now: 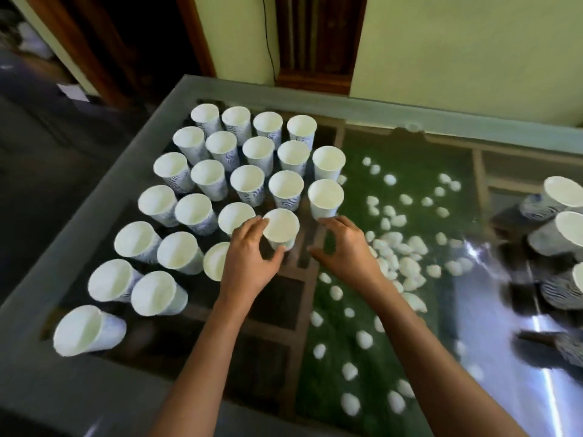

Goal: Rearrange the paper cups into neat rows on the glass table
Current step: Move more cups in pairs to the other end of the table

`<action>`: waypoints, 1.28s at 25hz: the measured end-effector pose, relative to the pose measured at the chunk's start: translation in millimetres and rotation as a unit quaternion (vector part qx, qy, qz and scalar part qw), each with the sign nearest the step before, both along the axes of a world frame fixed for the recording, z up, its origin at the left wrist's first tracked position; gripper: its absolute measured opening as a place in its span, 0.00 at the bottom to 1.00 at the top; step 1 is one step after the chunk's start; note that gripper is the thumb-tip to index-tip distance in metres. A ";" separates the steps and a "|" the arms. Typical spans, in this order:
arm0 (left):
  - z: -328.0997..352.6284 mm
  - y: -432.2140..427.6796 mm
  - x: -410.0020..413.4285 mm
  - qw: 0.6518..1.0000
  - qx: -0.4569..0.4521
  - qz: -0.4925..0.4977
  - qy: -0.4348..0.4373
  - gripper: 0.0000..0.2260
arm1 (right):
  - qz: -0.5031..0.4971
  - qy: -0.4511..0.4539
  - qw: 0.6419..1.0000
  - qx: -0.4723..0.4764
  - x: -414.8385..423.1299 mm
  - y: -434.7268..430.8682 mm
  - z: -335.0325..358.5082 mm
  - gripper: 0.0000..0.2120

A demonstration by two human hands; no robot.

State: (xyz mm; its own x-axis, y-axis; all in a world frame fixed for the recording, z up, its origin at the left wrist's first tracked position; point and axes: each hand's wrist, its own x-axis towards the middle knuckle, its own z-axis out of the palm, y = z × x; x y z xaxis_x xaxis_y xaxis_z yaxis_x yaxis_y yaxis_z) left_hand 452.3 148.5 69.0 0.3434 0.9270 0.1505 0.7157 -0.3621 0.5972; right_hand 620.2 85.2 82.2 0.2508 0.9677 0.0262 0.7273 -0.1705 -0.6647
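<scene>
The left hand [249,257] holds one paper cup [280,227] in the middle of the frame, by the rows of cups [220,171] on the glass table [104,171]. The right hand [342,247] is open and empty. Set it straight in line, gently, so it won't tip its neighbours.

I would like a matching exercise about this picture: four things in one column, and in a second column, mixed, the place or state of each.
Things:
1. left hand
2. right hand
3. loose cups
4. white pebbles

Places or states:
A. under the glass, on the green bed
B. at the table's right edge, outside the rows
C. open, beside the rows, touching no cup
D. fingers and thumb around one upright paper cup

Pairs: 1-D, 2-C, 3-B, 4-A
</scene>
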 end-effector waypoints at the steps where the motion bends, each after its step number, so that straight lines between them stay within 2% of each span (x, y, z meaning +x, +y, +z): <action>1: -2.1 11.5 -1.7 1.000 -0.004 -0.015 0.013 0.25 | -0.008 -0.005 1.000 0.005 -4.3 11.2 -0.9 0.27; 5: -10.1 39.6 8.4 0.992 -0.033 -0.104 0.057 0.33 | -0.061 -0.019 0.998 0.027 -1.3 39.5 -6.4 0.26; 8: -19.7 53.2 15.2 0.985 -0.034 -0.150 0.074 0.33 | -0.071 -0.052 0.996 0.020 9.1 55.5 -13.8 0.26; 11: -25.9 62.9 14.0 0.984 -0.027 -0.156 0.080 0.30 | -0.081 -0.074 0.994 0.004 20.5 70.5 -21.3 0.30; 15: -30.2 66.9 13.0 0.983 -0.030 -0.163 0.086 0.33 | -0.101 -0.072 0.991 -0.042 30.8 83.4 -30.9 0.37; 20: -30.3 65.8 15.6 0.986 -0.035 -0.150 0.065 0.33 | -0.118 -0.042 0.992 -0.023 29.4 86.1 -32.7 0.38; 26: -20.3 40.5 18.3 0.989 -0.017 -0.140 0.044 0.32 | -0.134 -0.032 0.990 0.012 27.2 42.7 -20.5 0.35; 32: -11.9 -24.0 38.8 0.983 -0.027 -0.175 0.039 0.31 | -0.151 -0.021 0.988 0.006 40.8 -55.1 -4.3 0.32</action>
